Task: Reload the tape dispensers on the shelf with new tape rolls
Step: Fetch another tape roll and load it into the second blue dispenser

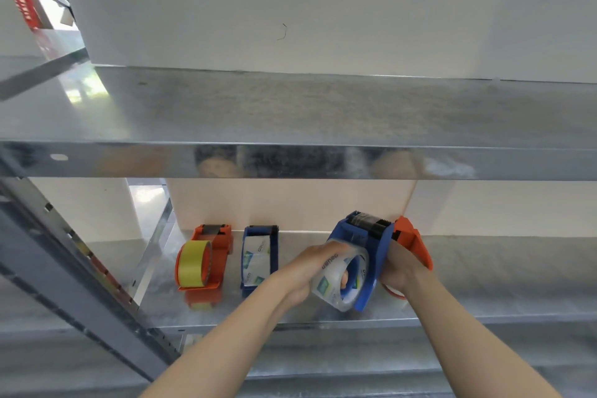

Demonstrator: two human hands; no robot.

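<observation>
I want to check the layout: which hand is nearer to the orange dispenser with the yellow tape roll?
Left. The left hand is right of the yellow-roll dispenser; the right hand is farther right.

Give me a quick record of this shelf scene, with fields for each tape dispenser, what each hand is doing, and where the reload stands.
shelf: metal shelf, dispensers on lower level
orange dispenser: leftmost, loaded with yellow tape roll
blue dispenser on shelf: beside it, holds a clear printed roll
held blue dispenser: tilted, lifted near the shelf's front
left hand: grips clear tape roll at the held dispenser's hub
right hand: steadies the held dispenser
second orange dispenser: behind the right hand, mostly hidden
progress: whether the roll is fully seated cannot be told
</observation>
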